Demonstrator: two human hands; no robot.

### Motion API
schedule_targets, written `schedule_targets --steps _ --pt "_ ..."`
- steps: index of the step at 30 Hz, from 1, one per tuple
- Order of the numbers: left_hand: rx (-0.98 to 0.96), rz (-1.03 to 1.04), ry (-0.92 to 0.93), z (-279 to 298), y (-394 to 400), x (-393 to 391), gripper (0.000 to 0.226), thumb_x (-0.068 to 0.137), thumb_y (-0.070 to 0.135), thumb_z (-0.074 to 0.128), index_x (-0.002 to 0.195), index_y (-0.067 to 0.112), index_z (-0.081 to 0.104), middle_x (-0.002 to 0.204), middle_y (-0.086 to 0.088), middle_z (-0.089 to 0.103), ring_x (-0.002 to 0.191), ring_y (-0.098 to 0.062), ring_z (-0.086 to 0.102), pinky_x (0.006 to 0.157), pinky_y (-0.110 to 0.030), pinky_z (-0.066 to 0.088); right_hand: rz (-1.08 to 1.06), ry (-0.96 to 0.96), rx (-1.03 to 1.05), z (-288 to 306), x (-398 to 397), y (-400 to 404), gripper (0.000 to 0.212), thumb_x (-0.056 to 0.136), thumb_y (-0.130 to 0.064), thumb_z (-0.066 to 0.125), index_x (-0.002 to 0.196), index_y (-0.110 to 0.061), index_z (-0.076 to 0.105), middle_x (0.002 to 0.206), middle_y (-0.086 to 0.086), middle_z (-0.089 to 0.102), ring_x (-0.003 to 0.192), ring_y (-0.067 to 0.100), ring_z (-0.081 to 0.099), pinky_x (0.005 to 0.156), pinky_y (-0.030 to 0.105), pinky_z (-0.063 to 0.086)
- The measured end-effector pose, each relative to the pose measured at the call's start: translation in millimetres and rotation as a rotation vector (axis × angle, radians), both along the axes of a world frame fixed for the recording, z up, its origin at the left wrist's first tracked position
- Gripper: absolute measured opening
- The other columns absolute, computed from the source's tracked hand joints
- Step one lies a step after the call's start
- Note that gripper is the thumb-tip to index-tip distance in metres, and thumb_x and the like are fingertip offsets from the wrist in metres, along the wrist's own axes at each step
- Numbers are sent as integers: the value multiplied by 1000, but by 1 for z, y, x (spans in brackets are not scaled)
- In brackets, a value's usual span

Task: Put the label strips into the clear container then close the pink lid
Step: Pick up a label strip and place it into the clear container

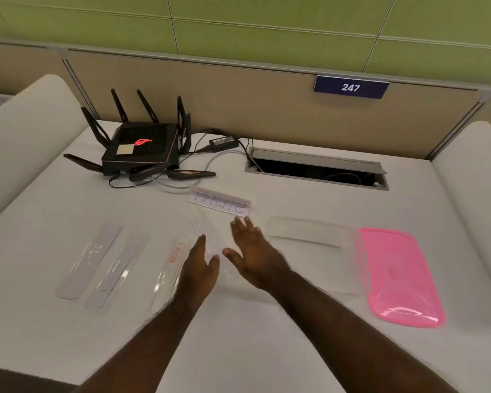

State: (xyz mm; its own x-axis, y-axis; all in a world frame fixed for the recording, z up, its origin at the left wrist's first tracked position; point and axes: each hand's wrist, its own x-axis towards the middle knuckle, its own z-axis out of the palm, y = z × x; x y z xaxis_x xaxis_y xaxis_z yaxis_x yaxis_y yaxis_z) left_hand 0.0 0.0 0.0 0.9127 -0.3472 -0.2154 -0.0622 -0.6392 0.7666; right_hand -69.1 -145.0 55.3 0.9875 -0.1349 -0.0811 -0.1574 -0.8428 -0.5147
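Several flat label strips lie on the white table. Two grey ones (89, 260) (116, 272) sit at the left, one with red print (172, 272) lies beside my left hand, and a clear one (207, 235) lies between my hands. My left hand (200, 263) and my right hand (250, 255) hover open on either side of the clear strip, holding nothing. The clear container (315, 245) stands open to the right of my right hand. Its pink lid (398, 275) lies folded out flat at its right side.
A black router (142, 147) with antennas and cables stands at the back left. A paper name card (220, 204) lies just beyond my hands. An open cable hatch (318, 170) is set in the table at the back. A partition with a sign 247 (350, 87) closes off the rear.
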Motion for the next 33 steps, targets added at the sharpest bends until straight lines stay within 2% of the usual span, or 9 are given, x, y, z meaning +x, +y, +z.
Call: schedule_targets --steps 3,5,8,12,18,21,25,29,33 --pt "-295 143 338 -3 -3 5 47 98 15 50 144 13 39 148 -12 45 132 -30 46 111 -49 38 21 268 181 -7 22 15 64 103 -33 34 154 -10 2 164 8 -1 150 22 -3 120 33 1" --pt "-454 262 550 -4 -7 3 37 98 13 51 134 10 48 135 -12 55 120 -29 56 105 -44 45 -42 405 326 -9 33 21 66 100 -25 41 154 -8 6 163 11 7 150 26 9 121 35 11" --pt "-516 294 731 -1 -12 0 26 97 16 53 123 12 56 117 -14 67 110 -29 63 100 -42 50 -129 482 386 -9 39 20 70 97 -26 47 153 -6 11 161 14 19 147 30 22 117 36 22" --pt "-438 272 714 -8 -21 -1 25 97 19 51 116 9 63 110 -12 70 105 -25 66 90 -39 56 -160 528 408 -12 43 24 58 101 -19 37 153 -6 14 161 14 19 147 29 20 117 36 17" --pt "-21 65 394 -11 -29 0 27 98 15 49 118 0 59 105 -13 66 101 -26 65 88 -33 53 -138 492 437 -10 41 29 51 102 -20 29 151 -9 24 159 11 26 146 27 25 117 37 20" --pt "-204 172 387 -1 -18 -3 16 93 11 56 104 2 62 96 -13 68 92 -30 68 79 -39 58 -119 437 496 -1 37 27 47 102 -18 30 147 -9 35 155 11 36 142 26 33 115 35 25" --pt "-490 257 513 33 2 -3 19 90 7 62 109 8 65 98 -14 71 88 -29 69 75 -37 58 -66 323 547 13 33 15 48 95 -1 40 143 -9 43 151 12 42 138 27 39 115 38 31" --pt "-531 182 482 72 23 8 27 92 0 55 118 9 59 101 -15 73 78 -28 69 67 -29 60 59 187 334 25 30 -4 77 78 15 50 146 -18 38 159 3 27 147 20 22 119 35 23" --pt "-548 22 482 110 39 21 27 93 3 54 118 11 62 100 -10 76 67 -17 69 60 -23 58 122 50 61 37 32 -20 86 82 12 55 149 -34 26 163 -9 11 150 15 3 117 47 24"
